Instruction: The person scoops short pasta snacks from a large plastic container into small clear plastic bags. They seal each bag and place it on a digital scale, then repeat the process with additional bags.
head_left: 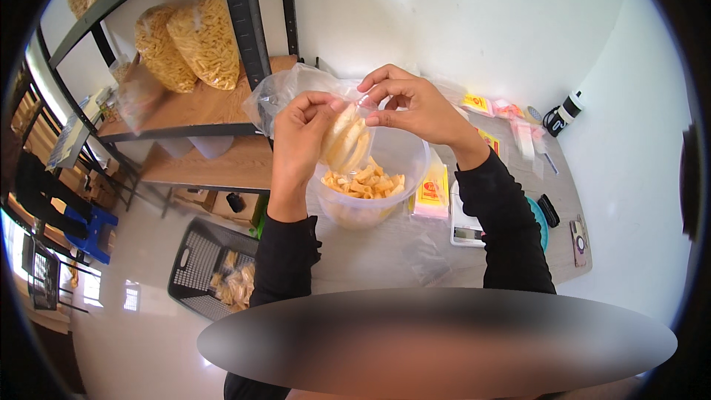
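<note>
A small clear plastic bag [346, 139] of pale yellow snack pieces hangs between my hands, above a translucent plastic bowl [352, 215]. My left hand [300, 133] pinches the bag's upper left side between thumb and fingers. At the bag's mouth, my right hand [418, 107] grips the other edge with bent fingers. Orange-yellow snack pieces [366, 184] lie in the bowl, partly hidden behind the bag. A large loose clear plastic bag [263, 100] spreads behind my left hand. Beside the bowl lies a yellow packet [432, 194] on the grey table [355, 259].
A white scale [461, 228] sits partly under my right forearm, with a teal round item [543, 224] beyond. Phone [578, 243] and black-and-white bottle [566, 114] are at the right. Leftward stand a shelf [255, 74] with big snack bags [204, 41] and a floor crate [194, 252].
</note>
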Motion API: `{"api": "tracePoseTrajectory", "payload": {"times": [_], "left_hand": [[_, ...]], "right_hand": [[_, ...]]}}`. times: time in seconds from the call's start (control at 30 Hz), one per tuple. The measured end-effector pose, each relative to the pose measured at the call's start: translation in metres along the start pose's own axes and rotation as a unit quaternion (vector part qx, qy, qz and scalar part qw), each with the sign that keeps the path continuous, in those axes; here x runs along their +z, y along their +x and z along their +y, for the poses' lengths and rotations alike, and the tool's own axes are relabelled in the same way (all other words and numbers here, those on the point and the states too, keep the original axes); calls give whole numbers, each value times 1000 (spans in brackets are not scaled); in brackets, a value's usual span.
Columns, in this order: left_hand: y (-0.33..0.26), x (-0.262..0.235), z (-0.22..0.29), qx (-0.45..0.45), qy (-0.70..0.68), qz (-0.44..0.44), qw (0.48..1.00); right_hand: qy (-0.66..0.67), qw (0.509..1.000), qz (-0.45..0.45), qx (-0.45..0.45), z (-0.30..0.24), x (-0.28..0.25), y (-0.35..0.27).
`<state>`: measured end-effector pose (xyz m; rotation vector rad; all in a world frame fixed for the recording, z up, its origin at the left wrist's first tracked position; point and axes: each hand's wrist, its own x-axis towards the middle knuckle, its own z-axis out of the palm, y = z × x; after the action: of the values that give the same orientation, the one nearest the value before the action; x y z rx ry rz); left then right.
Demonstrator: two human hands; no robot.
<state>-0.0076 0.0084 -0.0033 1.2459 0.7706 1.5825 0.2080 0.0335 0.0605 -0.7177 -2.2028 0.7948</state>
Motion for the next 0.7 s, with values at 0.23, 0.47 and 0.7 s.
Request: {"api": "tracePoseTrajectory", "payload": {"times": [0.23,0.47,0.7], "left_hand": [[-3,-1,1,2,2,2,1000],[-5,-11,18,16,48,39,998],[-3,-19,22,40,22,59,997]], "right_hand": [[-12,999,-42,-15,7,-2,-1],[99,992,45,59,30,-17,8],[-215,935,-277,54,71,15,14]]}}
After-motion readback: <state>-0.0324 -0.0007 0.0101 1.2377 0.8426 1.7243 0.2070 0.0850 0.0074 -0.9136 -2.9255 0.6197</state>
